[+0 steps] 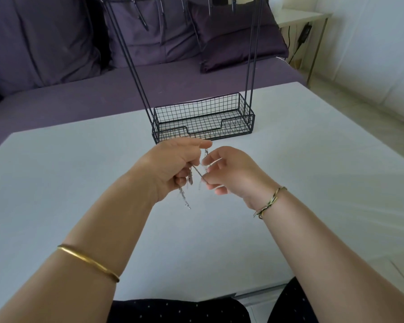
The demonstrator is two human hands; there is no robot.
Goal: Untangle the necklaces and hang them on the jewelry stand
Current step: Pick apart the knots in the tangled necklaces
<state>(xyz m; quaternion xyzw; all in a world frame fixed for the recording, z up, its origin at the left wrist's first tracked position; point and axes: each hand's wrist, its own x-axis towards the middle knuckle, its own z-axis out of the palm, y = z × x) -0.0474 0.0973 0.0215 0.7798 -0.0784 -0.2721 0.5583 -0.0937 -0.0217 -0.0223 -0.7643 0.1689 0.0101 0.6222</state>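
We held the necklaces (185, 201) in the air just above the surface (313, 183), directly in front of the stand (196, 108). The left hand (170, 164) gripped the bundle. Its fingers (196, 143) were curled round the chains, with one strand pinched at the top and loose ends hanging below the palm. The right hand (231, 173) pinched a single strand, drawn taut across the gap between the hands. Its other fingers were half curled. The hands were near each other but apart.

We judged the step in hand to be untangling. No chain hung on the hooks (142, 19) visible at the top of the frame. Blur hid the knot itself, and we could not tell how many necklaces were involved.

The next move would call for a small, slow pull with the right hand while the left hand steadied the bundle, easing the strand out of the knot without tightening it. Hanging could follow only once a chain came free.
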